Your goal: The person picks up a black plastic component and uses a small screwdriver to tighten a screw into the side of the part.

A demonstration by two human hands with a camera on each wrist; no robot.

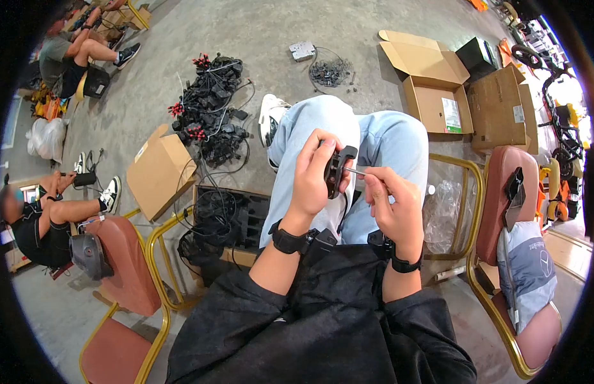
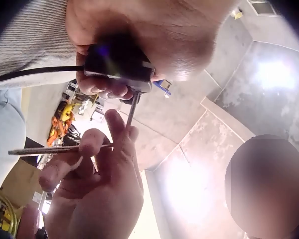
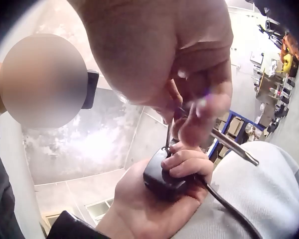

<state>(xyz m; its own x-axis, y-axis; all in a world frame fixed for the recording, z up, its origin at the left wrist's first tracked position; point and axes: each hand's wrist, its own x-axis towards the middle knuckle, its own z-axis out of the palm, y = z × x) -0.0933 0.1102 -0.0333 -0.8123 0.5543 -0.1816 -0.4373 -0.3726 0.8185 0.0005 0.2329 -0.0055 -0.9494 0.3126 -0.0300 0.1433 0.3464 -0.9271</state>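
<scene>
My left hand (image 1: 311, 176) grips a small black plastic housing (image 1: 336, 174) above the lap, fingers wrapped round it. A black cable (image 3: 229, 209) runs from the housing in the right wrist view. With my right hand (image 1: 396, 205) I pinch a thin metal screwdriver (image 1: 355, 171), whose shaft meets the housing's side. In the left wrist view the shaft rises to the housing (image 2: 117, 62), while a second metal rod (image 2: 45, 151) with a pointed tip sticks out sideways between the right fingers. Those fingers hide where the two rods meet.
Tangled black parts and cables (image 1: 213, 109) lie on the floor ahead, near a small pile of black pieces (image 1: 331, 72). Open cardboard boxes (image 1: 431, 96) stand front right. Chairs (image 1: 121, 262) flank me on both sides. Other people sit at left.
</scene>
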